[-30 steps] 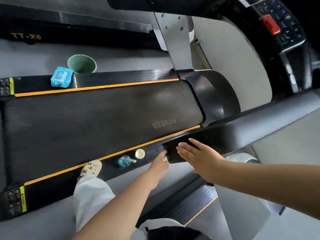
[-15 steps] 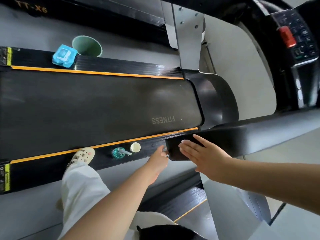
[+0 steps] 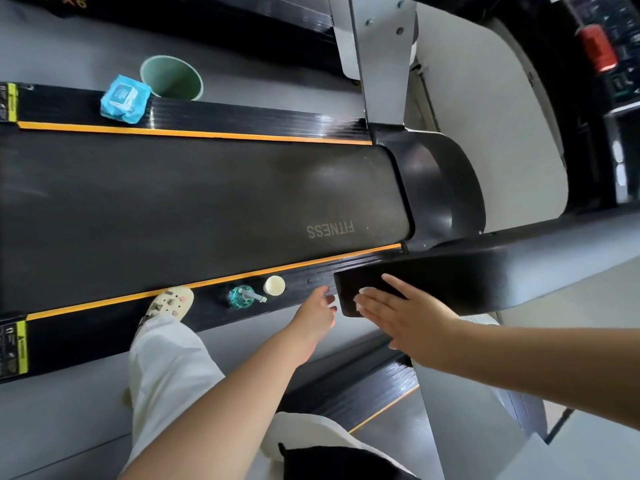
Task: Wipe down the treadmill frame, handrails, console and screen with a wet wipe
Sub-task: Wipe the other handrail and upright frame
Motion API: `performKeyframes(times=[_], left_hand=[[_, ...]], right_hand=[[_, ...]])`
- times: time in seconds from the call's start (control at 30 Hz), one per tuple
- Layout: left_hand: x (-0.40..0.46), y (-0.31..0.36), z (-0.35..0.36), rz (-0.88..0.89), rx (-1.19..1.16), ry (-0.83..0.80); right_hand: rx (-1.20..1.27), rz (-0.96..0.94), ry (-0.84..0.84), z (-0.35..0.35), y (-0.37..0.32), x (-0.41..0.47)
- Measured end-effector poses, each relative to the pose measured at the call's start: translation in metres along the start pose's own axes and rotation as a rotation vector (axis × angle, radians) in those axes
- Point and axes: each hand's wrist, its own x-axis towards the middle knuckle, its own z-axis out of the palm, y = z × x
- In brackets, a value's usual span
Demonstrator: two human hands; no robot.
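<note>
My right hand [image 3: 405, 311] flat with straight fingers on the handrail [image 3: 467, 271] end, my left hand [image 3: 317, 315] loose just beside it, grasping nothing I can see, wipe pack [image 3: 124, 98] on the treadmill's far side rail [image 3: 259, 117].

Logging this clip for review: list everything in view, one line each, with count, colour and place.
belt: one, dark grey, centre, printed FITNESS
side rails: two, black with orange edges, either side of belt
handrail: one, black, right
upright: one, silver, top
console: one, black with red button, top right
wipes pack: one, blue, far rail
cup: one, green, floor beside pack
bottle: one, teal, near rail
cap: one, cream, beside bottle
shoe: one, cream, near rail
hands: left near handrail end; right flat on handrail
</note>
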Motion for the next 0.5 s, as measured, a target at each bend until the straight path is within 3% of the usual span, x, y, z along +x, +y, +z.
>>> performKeyframes(times=[0.23,0.4,0.5], left_hand=[[-0.001,0.002,-0.009,0.036,0.106,0.097],[-0.008,0.011,-0.007,0.092,0.152,0.126],[-0.009,0.024,0.001,0.182,0.200,0.148]], right_hand=[[-0.042,0.007,0.023,-0.011,-0.015,0.052],[-0.153,-0.127,0.084,0.014,-0.017,0.013],[-0.233,-0.083,0.176,0.035,-0.007,-0.028]])
